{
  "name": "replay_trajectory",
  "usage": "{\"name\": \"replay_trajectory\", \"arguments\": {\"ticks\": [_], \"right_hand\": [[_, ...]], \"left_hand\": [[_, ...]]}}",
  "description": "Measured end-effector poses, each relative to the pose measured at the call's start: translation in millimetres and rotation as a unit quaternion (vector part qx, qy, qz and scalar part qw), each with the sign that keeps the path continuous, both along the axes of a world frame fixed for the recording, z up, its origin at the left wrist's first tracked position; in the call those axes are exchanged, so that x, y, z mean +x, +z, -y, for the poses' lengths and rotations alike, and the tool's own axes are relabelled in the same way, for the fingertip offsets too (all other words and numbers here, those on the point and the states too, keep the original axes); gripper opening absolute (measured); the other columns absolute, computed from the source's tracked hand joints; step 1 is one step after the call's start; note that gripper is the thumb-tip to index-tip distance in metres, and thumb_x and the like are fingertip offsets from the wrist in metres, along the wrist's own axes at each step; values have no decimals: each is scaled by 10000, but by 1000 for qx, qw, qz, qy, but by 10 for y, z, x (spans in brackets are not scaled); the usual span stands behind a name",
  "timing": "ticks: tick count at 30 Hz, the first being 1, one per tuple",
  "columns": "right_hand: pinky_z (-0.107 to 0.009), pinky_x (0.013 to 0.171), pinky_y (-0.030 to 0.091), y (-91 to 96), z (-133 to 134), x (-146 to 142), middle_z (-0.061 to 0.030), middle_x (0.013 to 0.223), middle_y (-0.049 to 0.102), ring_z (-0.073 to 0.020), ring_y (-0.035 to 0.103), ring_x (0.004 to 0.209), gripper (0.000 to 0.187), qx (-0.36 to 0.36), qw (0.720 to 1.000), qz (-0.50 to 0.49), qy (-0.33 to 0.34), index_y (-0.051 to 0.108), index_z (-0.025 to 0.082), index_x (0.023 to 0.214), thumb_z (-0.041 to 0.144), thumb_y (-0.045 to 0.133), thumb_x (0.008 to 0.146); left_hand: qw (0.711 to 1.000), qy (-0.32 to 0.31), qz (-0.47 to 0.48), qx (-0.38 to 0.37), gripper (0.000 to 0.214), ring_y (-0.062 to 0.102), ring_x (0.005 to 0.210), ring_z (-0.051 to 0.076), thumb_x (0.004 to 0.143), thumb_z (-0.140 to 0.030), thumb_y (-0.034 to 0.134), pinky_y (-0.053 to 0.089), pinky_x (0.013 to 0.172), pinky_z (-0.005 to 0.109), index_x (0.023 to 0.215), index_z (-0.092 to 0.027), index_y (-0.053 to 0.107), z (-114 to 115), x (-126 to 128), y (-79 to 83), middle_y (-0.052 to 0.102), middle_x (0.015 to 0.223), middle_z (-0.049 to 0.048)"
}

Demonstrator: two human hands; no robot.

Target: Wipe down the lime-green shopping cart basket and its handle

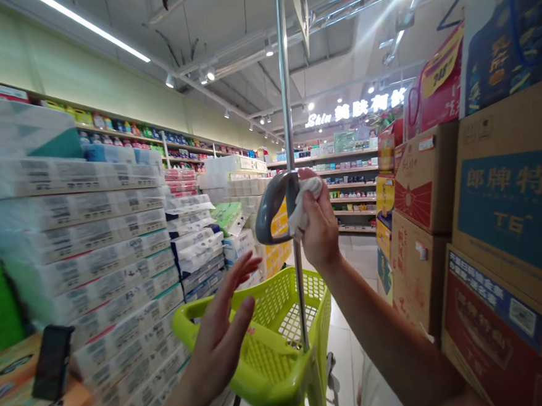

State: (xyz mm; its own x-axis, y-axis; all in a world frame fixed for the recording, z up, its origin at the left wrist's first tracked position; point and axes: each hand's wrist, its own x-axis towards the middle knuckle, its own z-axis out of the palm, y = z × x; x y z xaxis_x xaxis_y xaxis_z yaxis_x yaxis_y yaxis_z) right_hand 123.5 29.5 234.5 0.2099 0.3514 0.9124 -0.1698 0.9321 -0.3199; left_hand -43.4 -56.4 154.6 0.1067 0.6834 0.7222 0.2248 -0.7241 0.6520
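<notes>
My right hand point(321, 227) is closed around a crumpled white cloth or tissue point(305, 207), pressed against the right side of a grey loop handle point(268, 209). That handle is fixed to an upright metal pole point(287, 103), which rises from the near end of a lime-green shopping cart basket point(274, 385). Lower and to the left, my left hand point(221, 324) hovers over the basket's near left part with its fingers apart and nothing in them. Part of the handle is hidden behind the cloth and my right hand.
Stacks of wrapped paper packs point(111, 239) stand close on the left. A black phone-like device point(53, 362) rests on orange packs at lower left. Cardboard boxes point(508, 211) pile up on the right. Stocked shelves point(348, 188) line the back beyond a tiled floor point(357, 271).
</notes>
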Motion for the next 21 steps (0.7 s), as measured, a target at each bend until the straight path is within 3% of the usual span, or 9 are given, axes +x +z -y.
{"name": "replay_trajectory", "arguments": {"ticks": [2, 5, 9, 12, 14, 17, 21], "right_hand": [[-457, 1147, 326, 145, 138, -22, -31, 1471, 420, -201, 387, 1382, 440, 80, 995, 37, -55, 397, 297, 1402, 352, 367, 966], [-519, 1182, 232, 154, 387, -50, 25, 1505, 391, -229, 303, 1437, 431, 179, 964, 159, -112, 479, 332, 1346, 271, 393, 928], [-574, 1191, 147, 94, 540, -35, 81, 1383, 534, -262, 332, 1425, 407, 280, 885, 331, -168, 586, 395, 1218, 246, 491, 851], [-576, 1194, 137, 250, 473, -2, 87, 1336, 577, -263, 367, 1405, 389, 326, 843, 386, -185, 609, 390, 1187, 255, 525, 832], [-554, 1183, 203, 421, 385, 19, 80, 1332, 578, -248, 382, 1394, 396, 312, 853, 374, -189, 607, 379, 1201, 240, 500, 847], [-525, 1169, 252, 609, 223, 43, 42, 1368, 543, -230, 372, 1393, 419, 269, 894, 296, -202, 587, 343, 1247, 210, 429, 881], [-476, 1142, 314, 525, -54, 12, -32, 1364, 530, -213, 387, 1369, 403, 158, 958, 151, -187, 532, 290, 1301, 268, 411, 917]], "left_hand": [[999, -33, 33, 22, 564, 452, 1340, 263, 917, -406, 530, 332, 1147, 435, 1450, -281, 396, -8, 40, 259, 489, 1461, 74], [992, -105, 67, 4, 575, 452, 1344, 277, 894, -401, 560, 374, 1128, 443, 1439, -279, 422, -8, 121, 489, 517, 1439, 63], [988, -117, 94, -30, 483, 478, 1319, 305, 861, -412, 587, 419, 1099, 434, 1304, -219, 573, 31, 200, 524, 591, 1356, 70], [987, -109, 110, -32, 485, 518, 1280, 294, 848, -366, 597, 457, 1061, 426, 1308, -219, 552, 41, 199, 503, 614, 1322, 70], [987, -117, 108, -25, 493, 551, 1242, 281, 834, -319, 609, 471, 1042, 426, 1313, -223, 538, 27, 171, 511, 621, 1307, 75], [989, -111, 95, -7, 400, 570, 1213, 271, 835, -308, 618, 458, 1050, 421, 1223, -213, 600, 1, 126, 551, 629, 1290, 80], [993, -81, 84, -2, 322, 579, 1194, 269, 857, -364, 620, 446, 1053, 413, 1127, -190, 647, -17, 101, 599, 657, 1239, 95]]}}
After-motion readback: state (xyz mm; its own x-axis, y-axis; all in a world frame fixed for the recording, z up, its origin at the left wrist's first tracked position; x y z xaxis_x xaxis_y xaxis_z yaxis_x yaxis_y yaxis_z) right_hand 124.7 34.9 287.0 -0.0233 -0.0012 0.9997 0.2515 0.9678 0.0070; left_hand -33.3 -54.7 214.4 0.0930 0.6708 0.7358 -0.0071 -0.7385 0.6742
